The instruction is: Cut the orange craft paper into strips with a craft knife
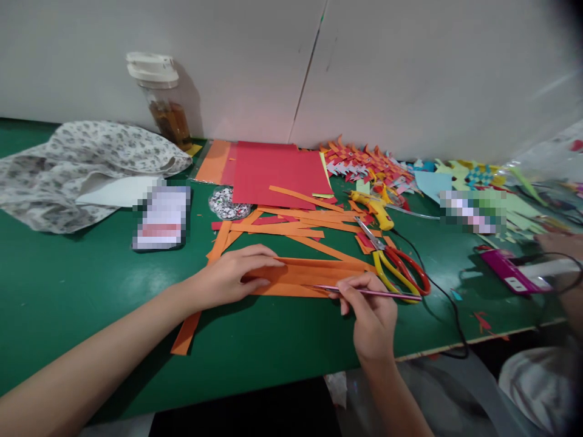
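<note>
Separate orange strips point(277, 229) already lie mid-frame; just below, the orange sheet point(314, 268) looks undivided. The left hand point(239, 273) spreads its fingers on it; the right hand point(371, 306) pinches a slender pink tool point(392, 295).

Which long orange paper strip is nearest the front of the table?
The orange strip whose end pokes out below the left hand; the other long strips lie farther back, toward the red paper.

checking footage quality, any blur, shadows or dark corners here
Head view: right edge smeared, top right corner dark. Head view: bottle casts a shadow on the wall. Head view: phone pixelated, orange paper fairly clear.
</note>
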`<state>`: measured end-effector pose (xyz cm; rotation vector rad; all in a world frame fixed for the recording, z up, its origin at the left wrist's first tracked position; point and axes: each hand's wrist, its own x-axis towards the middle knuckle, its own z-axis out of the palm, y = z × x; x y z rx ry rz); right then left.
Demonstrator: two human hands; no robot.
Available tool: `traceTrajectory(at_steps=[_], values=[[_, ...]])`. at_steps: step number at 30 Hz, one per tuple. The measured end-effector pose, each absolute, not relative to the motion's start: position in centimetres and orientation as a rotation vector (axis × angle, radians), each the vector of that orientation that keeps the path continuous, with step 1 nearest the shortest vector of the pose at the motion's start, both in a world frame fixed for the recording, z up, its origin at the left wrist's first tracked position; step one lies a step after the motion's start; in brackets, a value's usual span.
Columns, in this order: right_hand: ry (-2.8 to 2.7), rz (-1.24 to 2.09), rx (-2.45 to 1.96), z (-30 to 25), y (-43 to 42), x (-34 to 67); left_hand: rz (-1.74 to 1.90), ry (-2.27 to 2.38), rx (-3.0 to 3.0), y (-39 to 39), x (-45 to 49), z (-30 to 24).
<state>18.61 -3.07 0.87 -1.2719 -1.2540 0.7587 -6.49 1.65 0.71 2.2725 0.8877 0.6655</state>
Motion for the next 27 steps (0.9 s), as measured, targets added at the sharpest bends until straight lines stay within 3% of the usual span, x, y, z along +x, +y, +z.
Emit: traceTrajectory(at_steps=[27], values=[[-1.512, 0.648, -1.036, 0.50, -4.00, 18.88, 0.662, 0.915, 2.249, 1.56, -6.45, 0.71]])
